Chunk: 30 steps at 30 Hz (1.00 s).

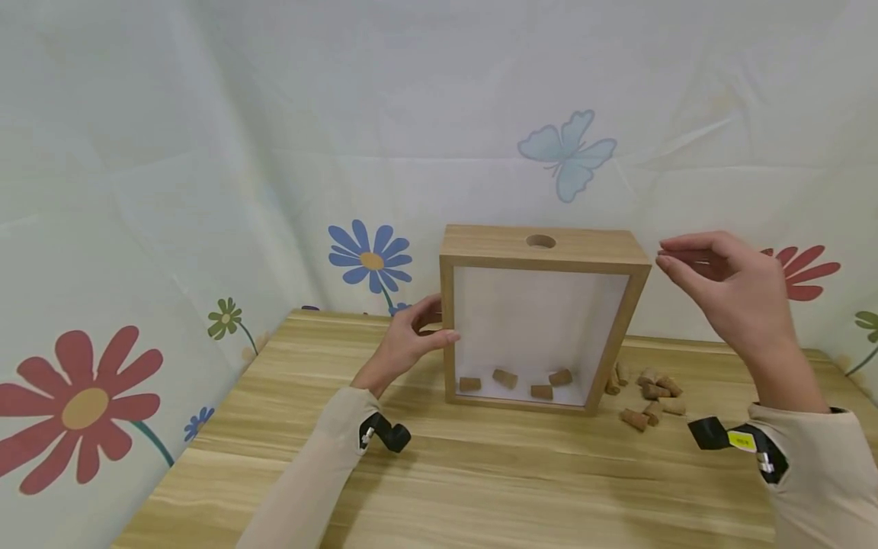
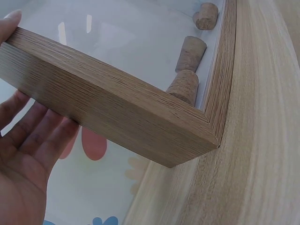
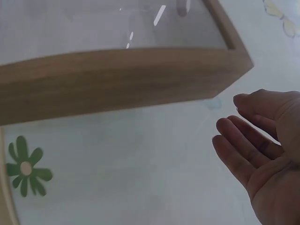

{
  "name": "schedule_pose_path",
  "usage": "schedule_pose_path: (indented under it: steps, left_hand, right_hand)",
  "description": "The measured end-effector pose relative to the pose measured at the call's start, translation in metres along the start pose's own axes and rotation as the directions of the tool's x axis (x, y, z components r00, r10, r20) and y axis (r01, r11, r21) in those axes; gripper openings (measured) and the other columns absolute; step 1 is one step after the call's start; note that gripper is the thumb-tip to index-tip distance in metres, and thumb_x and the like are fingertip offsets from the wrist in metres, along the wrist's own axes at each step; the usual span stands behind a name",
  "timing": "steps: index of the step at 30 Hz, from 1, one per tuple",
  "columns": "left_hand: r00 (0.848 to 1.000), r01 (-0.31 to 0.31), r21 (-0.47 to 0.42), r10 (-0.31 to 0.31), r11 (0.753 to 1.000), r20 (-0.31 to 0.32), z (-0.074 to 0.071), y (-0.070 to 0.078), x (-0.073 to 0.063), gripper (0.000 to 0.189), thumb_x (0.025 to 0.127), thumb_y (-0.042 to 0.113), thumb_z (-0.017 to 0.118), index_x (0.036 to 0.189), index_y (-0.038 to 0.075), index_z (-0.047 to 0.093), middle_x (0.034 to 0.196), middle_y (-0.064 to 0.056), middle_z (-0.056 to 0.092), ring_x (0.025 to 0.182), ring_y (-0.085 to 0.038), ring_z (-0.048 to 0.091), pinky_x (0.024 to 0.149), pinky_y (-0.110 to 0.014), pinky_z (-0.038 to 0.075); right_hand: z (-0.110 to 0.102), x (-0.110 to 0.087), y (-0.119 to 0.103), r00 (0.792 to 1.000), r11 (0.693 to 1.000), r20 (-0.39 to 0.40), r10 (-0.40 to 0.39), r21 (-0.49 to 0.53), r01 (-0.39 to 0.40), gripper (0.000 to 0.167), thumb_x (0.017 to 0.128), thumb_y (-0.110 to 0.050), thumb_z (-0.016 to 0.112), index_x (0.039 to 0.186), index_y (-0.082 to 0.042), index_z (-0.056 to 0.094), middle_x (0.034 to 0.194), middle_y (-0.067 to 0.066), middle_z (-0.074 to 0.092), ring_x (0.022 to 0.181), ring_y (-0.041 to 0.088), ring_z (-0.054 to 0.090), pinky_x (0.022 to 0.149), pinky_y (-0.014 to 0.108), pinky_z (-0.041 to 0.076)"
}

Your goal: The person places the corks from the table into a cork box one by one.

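Observation:
A shallow wooden box frame [image 1: 480, 244] stands upright on the table, with a clear front and a round hole [image 1: 541, 242] in its top. Several corks [image 1: 504, 378] lie along its bottom inside. My left hand [image 1: 405, 343] grips the box's left side; its thumb [image 2: 10, 23] is on the front edge and the fingers reach behind. Beside the upper right corner, my right hand [image 1: 741, 297] is raised in the air. Between its slightly bent fingers and thumb, the right wrist view shows a gap with nothing in it.
More corks [image 1: 634, 418] lie loosely piled on the wooden table [image 1: 480, 473] at the box's lower right. A pale cloth backdrop [image 1: 411, 114] with printed flowers and a blue butterfly [image 1: 569, 156] hangs behind the table.

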<state>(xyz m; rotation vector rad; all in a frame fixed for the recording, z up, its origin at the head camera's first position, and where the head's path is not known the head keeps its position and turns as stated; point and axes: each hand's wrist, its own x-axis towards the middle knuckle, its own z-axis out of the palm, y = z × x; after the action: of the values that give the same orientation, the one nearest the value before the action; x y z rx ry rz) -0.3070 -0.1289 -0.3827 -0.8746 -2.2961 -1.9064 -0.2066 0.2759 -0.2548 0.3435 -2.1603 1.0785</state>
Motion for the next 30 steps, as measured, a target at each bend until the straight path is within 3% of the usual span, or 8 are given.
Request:
schedule_pose_path:
  steps: [10, 15, 18, 20, 23, 30]
  left_hand:
    - [1.0, 0.003, 0.02, -0.004, 1.0, 0.005, 0.0, 0.001, -0.001, 0.072, 0.092, 0.017, 0.082, 0.156, 0.004, 0.051, 0.136, -0.016, 0.065, 0.124, -0.031, 0.063, 0.097, -0.037, 0.057]
    - [1.0, 0.004, 0.017, -0.005, 1.0, 0.002, 0.0, 0.001, -0.001, 0.071, 0.092, 0.016, 0.081, 0.155, 0.004, 0.051, 0.136, -0.017, 0.065, 0.124, -0.032, 0.063, 0.097, -0.037, 0.058]
    - [1.0, 0.01, 0.012, -0.01, 1.0, -0.004, 0.0, 0.001, -0.002, 0.071, 0.092, 0.016, 0.082, 0.155, 0.004, 0.052, 0.136, -0.016, 0.065, 0.124, -0.031, 0.063, 0.096, -0.037, 0.058]
    - [1.0, 0.011, 0.011, -0.011, 1.0, -0.004, 0.0, 0.001, -0.002, 0.071, 0.092, 0.017, 0.082, 0.155, 0.004, 0.052, 0.136, -0.016, 0.065, 0.124, -0.031, 0.063, 0.096, -0.037, 0.058]
    - [1.0, 0.004, 0.008, -0.004, 1.0, -0.002, 0.001, 0.0, -0.001, 0.071, 0.092, 0.017, 0.082, 0.155, 0.003, 0.051, 0.136, -0.017, 0.065, 0.125, -0.033, 0.063, 0.097, -0.037, 0.058]
    - [1.0, -0.011, 0.008, 0.011, 1.0, -0.005, 0.0, -0.001, -0.001, 0.073, 0.092, 0.019, 0.083, 0.155, 0.001, 0.051, 0.136, -0.018, 0.065, 0.125, -0.033, 0.063, 0.097, -0.036, 0.057]
  right_hand:
    - [0.001, -0.021, 0.052, 0.98, 0.987, 0.126, 0.154, -0.072, -0.146, 0.036, 0.101, -0.023, 0.076, 0.129, -0.001, 0.071, 0.101, -0.033, 0.065, 0.092, -0.02, 0.06, 0.073, 0.005, 0.047]
    - [0.008, -0.028, 0.066, 0.962, 0.975, 0.197, 0.191, -0.146, -0.164, 0.039, 0.103, -0.03, 0.074, 0.13, -0.001, 0.071, 0.115, 0.002, 0.074, 0.093, -0.021, 0.054, 0.072, 0.005, 0.047]
    - [0.014, -0.03, 0.071, 0.949, 0.972, 0.248, 0.194, -0.178, -0.152, 0.039, 0.104, -0.03, 0.072, 0.13, -0.001, 0.071, 0.121, 0.022, 0.072, 0.098, -0.004, 0.066, 0.072, 0.006, 0.047]
    - [0.017, -0.031, 0.074, 0.939, 0.969, 0.278, 0.203, -0.193, -0.152, 0.038, 0.105, -0.03, 0.07, 0.129, -0.001, 0.07, 0.121, 0.023, 0.072, 0.103, 0.017, 0.072, 0.072, 0.008, 0.047]
    - [0.024, -0.033, 0.08, 0.928, 0.967, 0.316, 0.199, -0.216, -0.134, 0.036, 0.105, -0.027, 0.07, 0.127, 0.001, 0.071, 0.117, 0.023, 0.074, 0.107, 0.042, 0.07, 0.072, 0.014, 0.05]
    - [0.039, -0.038, 0.094, 0.881, 0.968, 0.426, 0.204, -0.22, -0.118, 0.026, 0.102, -0.015, 0.073, 0.12, 0.005, 0.072, 0.111, 0.021, 0.075, 0.105, 0.043, 0.07, 0.081, 0.047, 0.061]
